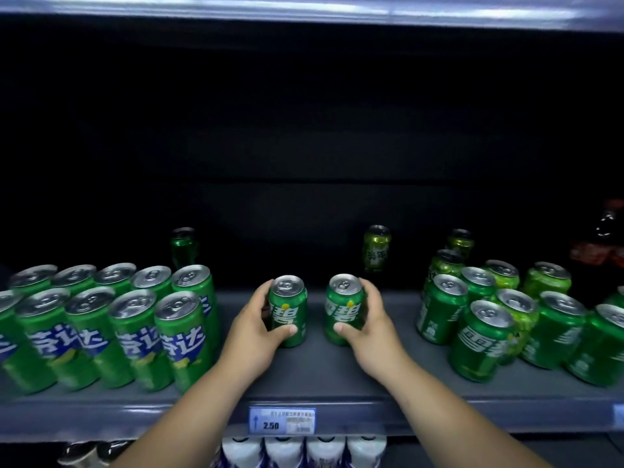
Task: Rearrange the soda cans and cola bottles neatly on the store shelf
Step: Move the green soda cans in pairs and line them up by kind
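The left hand is gripping one green can and the right hand is gripping another can, both standing upright, slightly apart, in the open middle of the shelf. The person appears to be placing this pair; next, they will likely need sliding toward a matching group on the right and lining up.

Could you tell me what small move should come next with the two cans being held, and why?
Probably slide both rightward into the loose right cluster: the left hand grips the left can, the right hand the right can, both alone mid-shelf; their labels seem to match that cluster, not the left rows.
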Available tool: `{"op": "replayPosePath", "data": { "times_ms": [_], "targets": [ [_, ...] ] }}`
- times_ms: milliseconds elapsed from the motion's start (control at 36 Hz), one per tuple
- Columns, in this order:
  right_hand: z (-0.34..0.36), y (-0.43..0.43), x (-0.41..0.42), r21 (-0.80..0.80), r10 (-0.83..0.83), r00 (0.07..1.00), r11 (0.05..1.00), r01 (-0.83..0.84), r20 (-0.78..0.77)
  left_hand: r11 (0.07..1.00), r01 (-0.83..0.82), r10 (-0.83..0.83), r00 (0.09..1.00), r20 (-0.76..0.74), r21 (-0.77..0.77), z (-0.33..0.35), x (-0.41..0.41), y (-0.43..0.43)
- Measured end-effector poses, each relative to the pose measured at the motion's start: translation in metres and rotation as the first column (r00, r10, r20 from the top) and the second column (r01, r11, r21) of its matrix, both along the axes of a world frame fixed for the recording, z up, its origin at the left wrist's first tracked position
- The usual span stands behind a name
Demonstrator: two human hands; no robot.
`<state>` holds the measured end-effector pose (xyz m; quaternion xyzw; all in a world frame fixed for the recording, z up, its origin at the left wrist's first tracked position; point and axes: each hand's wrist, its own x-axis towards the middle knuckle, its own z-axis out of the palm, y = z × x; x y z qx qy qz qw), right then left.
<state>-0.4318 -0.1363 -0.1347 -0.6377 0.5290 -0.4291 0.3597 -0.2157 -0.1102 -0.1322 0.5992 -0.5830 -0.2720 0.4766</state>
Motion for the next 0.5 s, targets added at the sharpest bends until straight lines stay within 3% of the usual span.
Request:
{"op": "replayPosePath", "data": {
  "times_ms": [194, 500],
  "targets": [
    [-0.011, 0.023, 0.013, 0.021, 0.116, 0.993, 0.993, -0.117, 0.026, 0.999, 0.053, -0.052, 0.996, -0.065, 0.006, -0.007, 0.014, 0.02],
    [-0.015, 0.032, 0.015, -0.007, 0.003, 0.994, 1.0, -0.004, -0.109, 0.994, 0.078, -0.082, 0.995, 0.054, 0.075, -0.015, 0.013, 0.025]
  ]
}}
